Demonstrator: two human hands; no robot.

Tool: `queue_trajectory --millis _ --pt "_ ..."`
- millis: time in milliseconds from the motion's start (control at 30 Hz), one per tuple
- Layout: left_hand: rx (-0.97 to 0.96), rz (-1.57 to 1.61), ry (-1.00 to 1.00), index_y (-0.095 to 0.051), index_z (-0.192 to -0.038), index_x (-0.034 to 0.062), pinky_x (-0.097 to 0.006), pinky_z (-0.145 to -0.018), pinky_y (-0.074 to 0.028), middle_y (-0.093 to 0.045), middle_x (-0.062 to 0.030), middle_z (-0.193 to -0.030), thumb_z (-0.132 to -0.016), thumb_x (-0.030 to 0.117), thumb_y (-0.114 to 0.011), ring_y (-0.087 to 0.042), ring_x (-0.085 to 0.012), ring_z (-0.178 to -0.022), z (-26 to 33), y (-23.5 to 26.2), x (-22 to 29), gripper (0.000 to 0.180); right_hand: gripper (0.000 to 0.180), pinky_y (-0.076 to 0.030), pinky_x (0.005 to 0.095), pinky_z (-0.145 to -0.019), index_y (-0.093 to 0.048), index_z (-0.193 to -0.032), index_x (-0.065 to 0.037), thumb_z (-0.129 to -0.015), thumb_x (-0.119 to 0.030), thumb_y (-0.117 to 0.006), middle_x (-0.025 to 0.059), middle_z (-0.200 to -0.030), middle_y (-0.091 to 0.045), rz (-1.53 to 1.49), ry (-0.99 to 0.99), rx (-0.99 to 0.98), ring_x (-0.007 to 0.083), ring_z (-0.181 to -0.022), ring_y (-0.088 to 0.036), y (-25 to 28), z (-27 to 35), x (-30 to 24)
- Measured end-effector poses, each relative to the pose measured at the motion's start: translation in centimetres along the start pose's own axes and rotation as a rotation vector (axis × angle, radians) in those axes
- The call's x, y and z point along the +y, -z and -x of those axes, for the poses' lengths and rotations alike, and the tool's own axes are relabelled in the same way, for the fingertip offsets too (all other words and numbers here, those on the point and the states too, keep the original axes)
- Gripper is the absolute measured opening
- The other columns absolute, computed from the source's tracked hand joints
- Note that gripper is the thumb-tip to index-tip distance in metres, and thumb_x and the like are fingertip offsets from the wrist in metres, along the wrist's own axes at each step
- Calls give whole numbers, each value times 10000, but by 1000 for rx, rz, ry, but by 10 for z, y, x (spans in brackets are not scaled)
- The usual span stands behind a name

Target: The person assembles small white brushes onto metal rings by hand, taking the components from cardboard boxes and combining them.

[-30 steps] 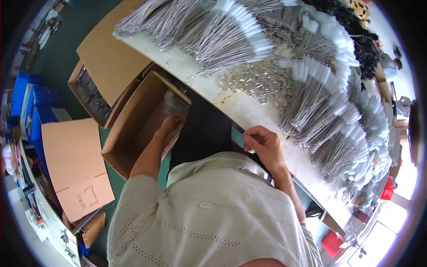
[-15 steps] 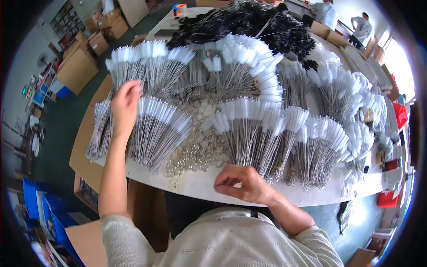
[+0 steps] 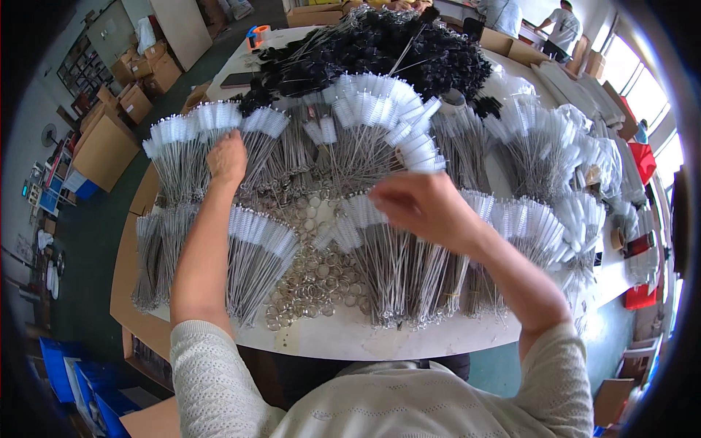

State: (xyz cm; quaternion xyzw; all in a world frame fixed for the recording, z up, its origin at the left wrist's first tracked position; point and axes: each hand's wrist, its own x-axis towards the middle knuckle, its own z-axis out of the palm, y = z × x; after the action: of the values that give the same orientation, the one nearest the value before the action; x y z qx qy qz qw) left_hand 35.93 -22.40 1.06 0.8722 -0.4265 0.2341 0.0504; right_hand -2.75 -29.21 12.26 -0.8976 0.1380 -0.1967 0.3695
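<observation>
Thin wire-stemmed brushes with white bristle heads lie in fanned bundles over the table. My left hand (image 3: 228,157) reaches into the far-left bundle of brushes (image 3: 179,157). Its fingers are closed at the bristle heads, and what they pinch is hidden. My right hand (image 3: 423,208) hangs above the near middle bundle of brushes (image 3: 394,277), fingers curled and smeared by motion. Whether it holds anything does not show. Loose metal rings (image 3: 321,281) lie heaped between the near bundles, and another bundle of brushes (image 3: 259,252) fans out beside my left forearm.
A large heap of black bristly pieces (image 3: 380,55) covers the far side of the white table (image 3: 343,339). Orange and blue tape rolls (image 3: 255,36) stand at the far left. Cardboard boxes (image 3: 109,150) are stacked left. Other people (image 3: 562,33) work at the back right.
My right hand has moved from the table's near edge forward over the brushes. My left hand has shifted right along the far-left bundle. The view has tilted, so the table sits lower.
</observation>
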Motion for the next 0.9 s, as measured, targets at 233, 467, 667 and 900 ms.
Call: queue_trajectory --millis 233,467,667,900 --pt "146 62 83 -479 -920 62 -423 -655 -503 -627 -150 -741 -854 164 -512 -634 -322 -734 5 34 -4 126 179 -527 401 -715 -660 -834 -34 -754 -176 -585 161 -869 -661 599 -188 -49 349 -828 -640 -61 -124 67" --pt "371 1083 89 -474 -1041 91 -364 -629 -472 -647 -86 -739 -958 194 -420 -630 -249 -668 10 78 58 143 255 -526 382 -753 -677 -865 -64 -691 -250 -667 133 -877 -668 324 -469 51 283 -852 -652 -59 -137 91" --pt "-10 925 71 -635 -772 14 -379 -622 -476 -641 -161 -710 -796 384 -632 -630 -306 -673 -3 32 93 371 191 -537 325 -664 -645 -801 -20 -765 -196 -578 109 -673 -637 -112 -81 546 186 -654 -643 -12 -119 67" --pt "-211 526 13 -661 -780 2 -448 -699 -475 -638 -220 -805 -737 289 -622 -615 -394 -802 -19 -12 77 293 269 -518 325 -557 -650 -850 -81 -835 -271 -460 72 -703 -630 32 -423 546 180 -653 -636 122 -76 129"
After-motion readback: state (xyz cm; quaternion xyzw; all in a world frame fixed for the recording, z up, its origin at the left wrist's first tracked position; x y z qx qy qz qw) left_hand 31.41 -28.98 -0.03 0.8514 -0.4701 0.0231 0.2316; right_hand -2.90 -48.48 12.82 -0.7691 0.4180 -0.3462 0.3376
